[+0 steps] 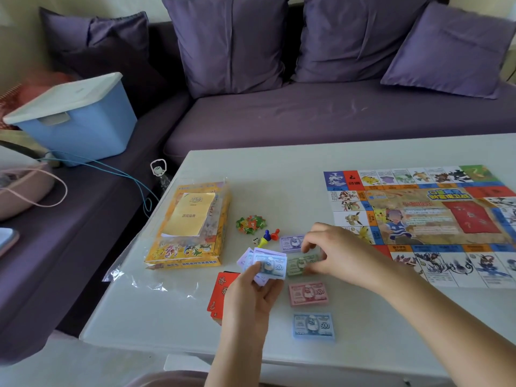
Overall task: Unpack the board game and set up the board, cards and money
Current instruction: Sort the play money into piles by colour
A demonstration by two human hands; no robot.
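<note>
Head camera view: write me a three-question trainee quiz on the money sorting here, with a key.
1. True or false: the game board lies unfolded on the table.
2. Which pile does the right hand touch? A) pink pile B) green pile C) blue pile
3. Fill in: the top note held in the left hand reads ___.

Key: 1 true; 2 B; 3 500.
</note>
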